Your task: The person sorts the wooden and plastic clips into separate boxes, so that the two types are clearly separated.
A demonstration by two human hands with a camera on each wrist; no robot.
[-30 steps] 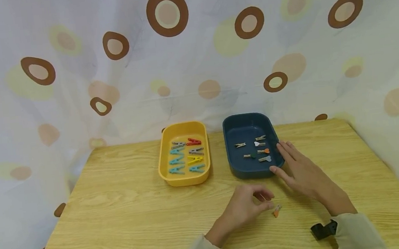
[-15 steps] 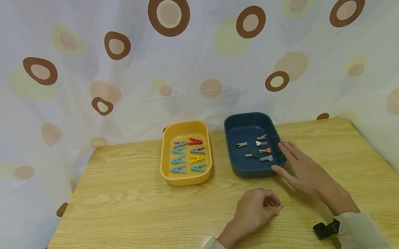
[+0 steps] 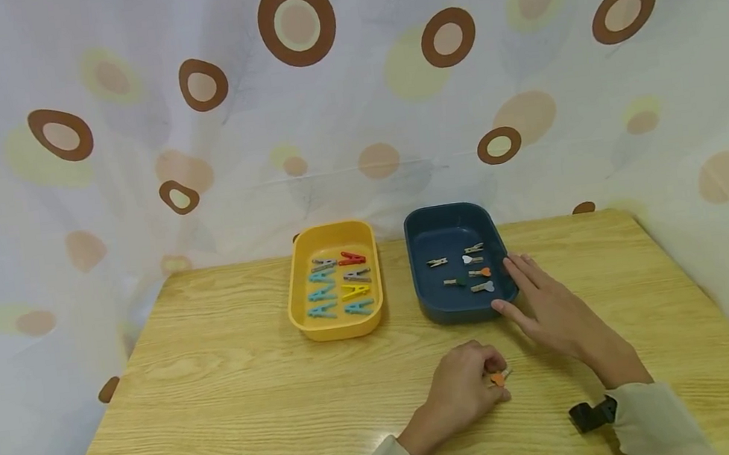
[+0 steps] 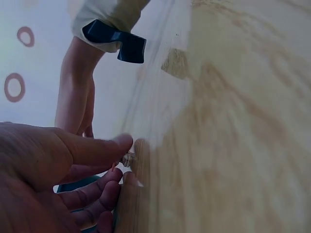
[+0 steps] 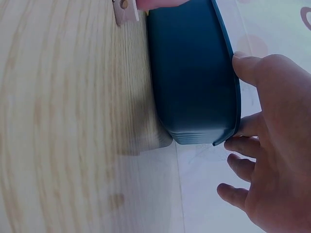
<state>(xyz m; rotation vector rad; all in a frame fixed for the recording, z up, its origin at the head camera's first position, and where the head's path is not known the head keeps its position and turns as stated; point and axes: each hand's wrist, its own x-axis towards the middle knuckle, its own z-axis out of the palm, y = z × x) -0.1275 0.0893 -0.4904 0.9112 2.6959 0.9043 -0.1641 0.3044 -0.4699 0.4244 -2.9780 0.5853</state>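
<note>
Low over the table, my left hand [image 3: 460,389] pinches a small wooden clothespin [image 3: 499,378] with an orange heart between thumb and fingers. The left wrist view shows the clothespin [image 4: 127,159] at the fingertips, partly hidden by them. My right hand [image 3: 553,315] rests with fairly straight fingers against the near right corner of a dark blue tray [image 3: 465,313]. In the right wrist view the thumb [image 5: 245,65] touches the tray's rim. Several small wooden clothespins lie in this tray, some with hearts, among them an orange one [image 3: 481,273] and a white one [image 3: 468,260].
Left of the blue tray stands a yellow tray [image 3: 339,332] holding several plastic clothespins, including a red one [image 3: 351,258] and a yellow one [image 3: 354,290]. Both trays stand near the back of the wooden table [image 3: 236,407], before a patterned curtain [image 3: 338,110].
My left hand has moved slightly right to the orange-heart clothespin that lay on the table and taken hold of it. The right hand has stayed at the blue tray.
</note>
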